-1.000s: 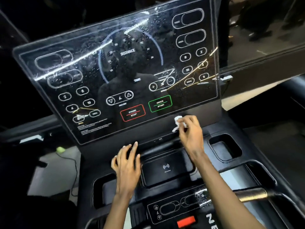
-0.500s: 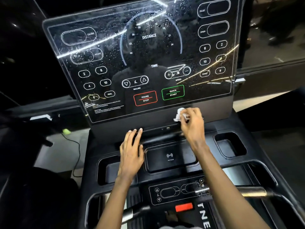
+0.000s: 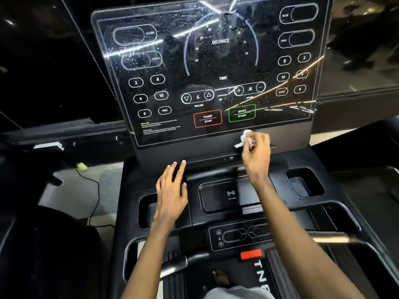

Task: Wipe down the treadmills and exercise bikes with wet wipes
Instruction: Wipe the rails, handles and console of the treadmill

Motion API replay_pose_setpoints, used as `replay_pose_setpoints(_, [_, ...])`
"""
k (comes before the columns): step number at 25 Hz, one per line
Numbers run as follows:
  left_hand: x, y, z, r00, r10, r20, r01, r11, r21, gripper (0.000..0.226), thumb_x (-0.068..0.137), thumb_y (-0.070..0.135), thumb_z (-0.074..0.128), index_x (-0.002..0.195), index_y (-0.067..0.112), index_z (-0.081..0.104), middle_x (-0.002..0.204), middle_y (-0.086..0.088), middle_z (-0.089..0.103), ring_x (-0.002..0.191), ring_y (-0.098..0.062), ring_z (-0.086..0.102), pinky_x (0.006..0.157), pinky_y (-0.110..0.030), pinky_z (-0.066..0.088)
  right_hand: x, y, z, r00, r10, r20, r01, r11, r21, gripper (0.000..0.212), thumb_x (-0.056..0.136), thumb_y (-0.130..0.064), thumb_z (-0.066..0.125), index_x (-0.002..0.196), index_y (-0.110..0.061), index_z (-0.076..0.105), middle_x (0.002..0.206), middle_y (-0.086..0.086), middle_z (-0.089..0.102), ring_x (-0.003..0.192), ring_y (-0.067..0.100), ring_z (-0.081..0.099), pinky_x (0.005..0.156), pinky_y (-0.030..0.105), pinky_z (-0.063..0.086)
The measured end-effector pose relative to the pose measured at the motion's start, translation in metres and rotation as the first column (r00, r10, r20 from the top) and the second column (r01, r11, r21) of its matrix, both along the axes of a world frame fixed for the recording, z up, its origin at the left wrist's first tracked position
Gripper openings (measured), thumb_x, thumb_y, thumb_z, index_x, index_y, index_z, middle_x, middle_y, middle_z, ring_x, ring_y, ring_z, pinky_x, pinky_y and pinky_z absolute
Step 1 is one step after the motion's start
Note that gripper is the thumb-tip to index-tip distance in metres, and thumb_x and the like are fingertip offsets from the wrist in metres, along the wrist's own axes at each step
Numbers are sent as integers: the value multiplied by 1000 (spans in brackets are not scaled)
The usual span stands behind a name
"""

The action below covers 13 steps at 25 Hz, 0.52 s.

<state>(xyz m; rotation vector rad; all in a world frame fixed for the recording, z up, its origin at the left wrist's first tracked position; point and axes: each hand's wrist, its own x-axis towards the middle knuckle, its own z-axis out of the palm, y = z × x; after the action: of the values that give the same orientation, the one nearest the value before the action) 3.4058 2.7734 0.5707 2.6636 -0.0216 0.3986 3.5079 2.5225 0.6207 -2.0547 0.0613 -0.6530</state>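
The treadmill's glossy black console screen [image 3: 216, 67] fills the upper middle of the view, speckled with droplets. My right hand [image 3: 257, 154] grips a crumpled white wet wipe [image 3: 245, 138] against the black strip just below the screen's bottom edge, under the green QUICK START button [image 3: 241, 113]. My left hand [image 3: 171, 190] rests flat with straight fingers on the console deck [image 3: 133, 180], left of the wireless charging pad [image 3: 231, 195].
Cup-holder recesses sit at the deck's left [image 3: 146, 210] and right [image 3: 304, 182]. A lower control panel [image 3: 235, 236], a red safety clip [image 3: 251, 254] and metal handlebars [image 3: 330, 237] lie nearer me. A black cable [image 3: 95, 190] runs over the floor at the left.
The camera view shifted, so the console now sits further right and more centred. Both hands keep nearly the same places on the console, the right still holding the wipe below the screen.
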Motion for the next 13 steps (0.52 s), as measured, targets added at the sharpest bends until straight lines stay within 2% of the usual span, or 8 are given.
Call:
replay_pose_setpoints(2, [-1,6,1,997,77,3,-77,996,-46,68,95,15,61,157,22,34,160,-10,31,149,-29,26,115,-52,27,-2,21,2,998,52,21,-50,996,-80,13,97,-9,54,106,-12,62,106,-1,47,92,15,53,87,37,49])
replay_pose_setpoints(5, [-4,24,-2,978,209,1,-208,973,-100,70,93,16,64,156,18,35,163,-13,24,149,-34,26,112,-58,30,-7,76,-3,968,245,51,-231,952,-202,12,96,-7,54,100,-13,64,100,-4,48,92,20,54,86,34,47])
replay_pose_setpoints(10, [-15,53,-9,979,204,-2,-204,977,-56,77,92,16,64,159,23,27,168,-8,14,151,-33,21,112,-57,30,-22,158,-7,886,465,-2,-441,840,-315,14,96,-9,57,105,-12,68,104,4,56,98,24,58,81,35,51])
replay_pose_setpoints(13, [-14,49,-9,976,215,17,-213,974,-82,72,92,17,64,157,18,32,166,-12,17,151,-34,22,113,-58,31,-24,161,-5,872,488,-43,-469,805,-365,18,94,-4,57,106,-10,69,105,4,57,99,23,57,83,31,50])
